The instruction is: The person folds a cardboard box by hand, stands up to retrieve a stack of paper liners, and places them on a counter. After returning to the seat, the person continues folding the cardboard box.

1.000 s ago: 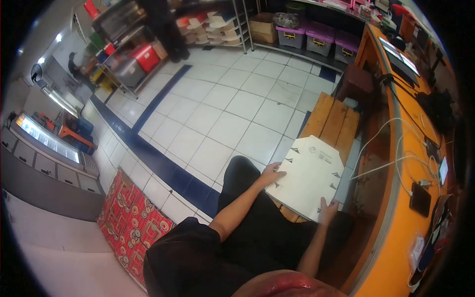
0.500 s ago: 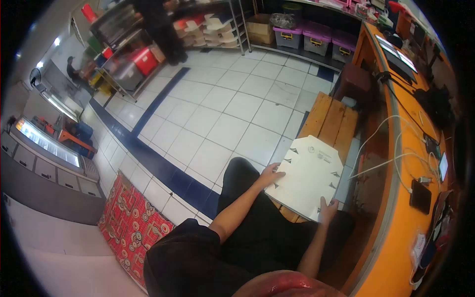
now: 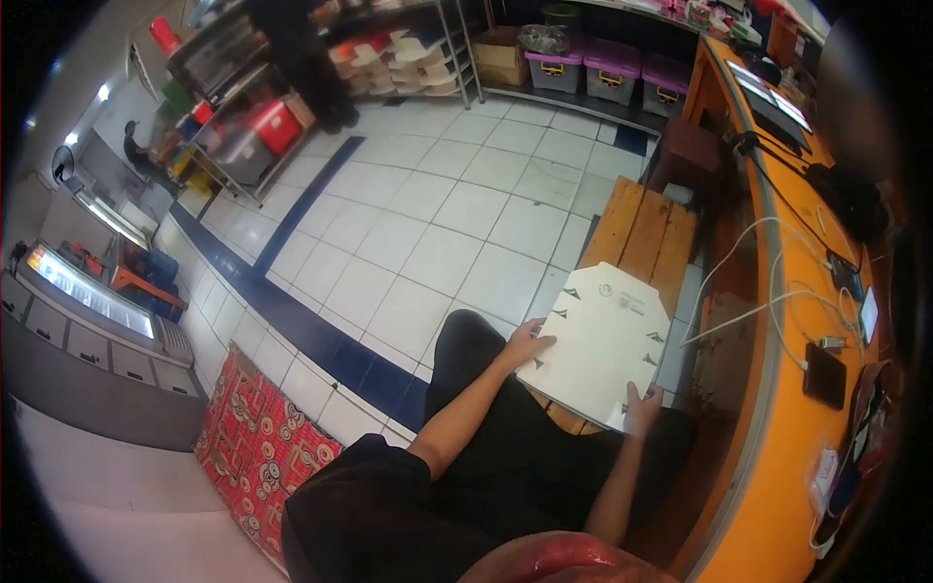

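A pale, flat cardboard sheet with angled corners and small dark printed marks lies across the near part of a slatted wooden bench. It looks like a flattened box or a stack of them. My left hand grips its left edge, thumb on top and fingers curled beneath. Around the lower right edge my right hand is closed the same way, with its thumb raised along the surface. The undersides of both hands' grips are hidden.
An orange counter with white cables, a black phone and a tablet runs along the right. Purple-lidded bins stand under a far shelf. Two people are at the back left. A red patterned mat lies at lower left.
The whole view has shifted slightly. Both hands keep their hold on the cardboard, which stays in nearly the same place on the bench.
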`<action>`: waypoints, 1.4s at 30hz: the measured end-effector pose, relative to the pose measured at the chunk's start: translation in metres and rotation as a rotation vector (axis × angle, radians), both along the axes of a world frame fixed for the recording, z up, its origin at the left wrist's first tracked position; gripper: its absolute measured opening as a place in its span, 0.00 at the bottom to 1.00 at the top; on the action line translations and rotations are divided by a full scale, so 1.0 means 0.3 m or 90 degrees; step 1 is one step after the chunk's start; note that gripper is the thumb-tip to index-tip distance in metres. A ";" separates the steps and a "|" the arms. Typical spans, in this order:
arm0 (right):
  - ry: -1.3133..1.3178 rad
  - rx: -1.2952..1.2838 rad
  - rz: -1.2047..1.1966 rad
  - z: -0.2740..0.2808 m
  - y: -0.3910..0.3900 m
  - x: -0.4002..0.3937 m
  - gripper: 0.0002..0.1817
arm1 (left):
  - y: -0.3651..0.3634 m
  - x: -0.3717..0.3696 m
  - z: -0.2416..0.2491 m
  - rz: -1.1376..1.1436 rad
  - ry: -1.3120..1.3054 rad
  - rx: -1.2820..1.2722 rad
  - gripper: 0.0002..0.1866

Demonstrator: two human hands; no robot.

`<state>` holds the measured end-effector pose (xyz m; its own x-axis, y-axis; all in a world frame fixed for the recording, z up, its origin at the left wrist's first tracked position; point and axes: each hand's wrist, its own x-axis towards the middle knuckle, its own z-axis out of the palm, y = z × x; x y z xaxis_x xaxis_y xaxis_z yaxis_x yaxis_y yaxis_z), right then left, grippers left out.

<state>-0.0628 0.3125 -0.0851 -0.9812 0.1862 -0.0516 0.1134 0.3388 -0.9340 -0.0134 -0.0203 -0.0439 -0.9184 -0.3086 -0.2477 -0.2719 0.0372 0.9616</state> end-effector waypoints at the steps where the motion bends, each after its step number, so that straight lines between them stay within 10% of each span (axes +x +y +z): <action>1: 0.000 0.021 -0.001 -0.002 0.001 -0.001 0.24 | 0.000 -0.001 -0.005 -0.003 -0.001 0.009 0.35; 42: -0.019 0.145 -0.007 0.063 -0.020 0.012 0.28 | 0.000 0.007 -0.025 0.053 -0.003 -0.078 0.33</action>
<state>-0.0591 0.3065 -0.0662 -0.9777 0.2070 -0.0365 0.1452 0.5394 -0.8294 -0.0113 -0.0202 -0.0515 -0.8870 -0.4124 -0.2079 -0.2837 0.1313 0.9499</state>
